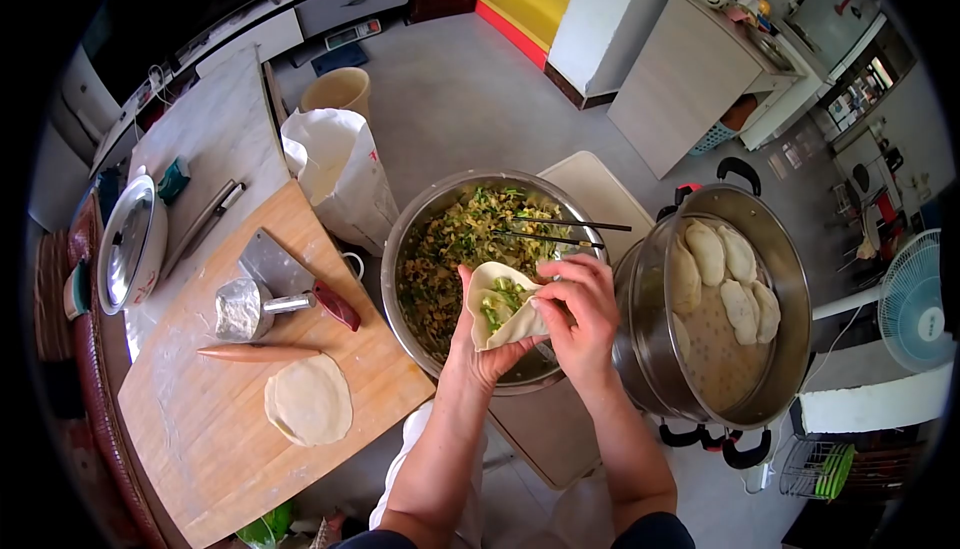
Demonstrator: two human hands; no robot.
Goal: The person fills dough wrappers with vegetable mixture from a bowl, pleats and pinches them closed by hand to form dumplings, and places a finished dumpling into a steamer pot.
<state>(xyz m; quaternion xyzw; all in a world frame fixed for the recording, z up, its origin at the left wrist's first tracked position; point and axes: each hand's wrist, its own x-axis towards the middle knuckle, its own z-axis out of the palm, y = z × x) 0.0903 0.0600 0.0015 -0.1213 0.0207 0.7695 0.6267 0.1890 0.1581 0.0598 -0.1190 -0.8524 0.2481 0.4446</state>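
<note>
A dough wrapper (512,337) with green and yellow filling rests in my left hand (468,357), folded partly up around the filling. My right hand (585,314) pinches the wrapper's right edge between thumb and fingers. Both hands are over the front of a large metal bowl (391,284) of chopped filling (440,264). A pair of dark chopsticks (590,226) lies across the bowl's right side. On the wooden board (385,369) to the left lies a flat round dough wrapper (308,401), beside a rolling pin (258,353).
A steamer pot (790,349) holding several large dumplings (707,254) stands close on my right. The board also carries a cleaver (275,264) and a metal scoop of flour (240,309). Behind the board are a white sack (345,189) and a lidded basin (132,244); a fan (915,309) is far right.
</note>
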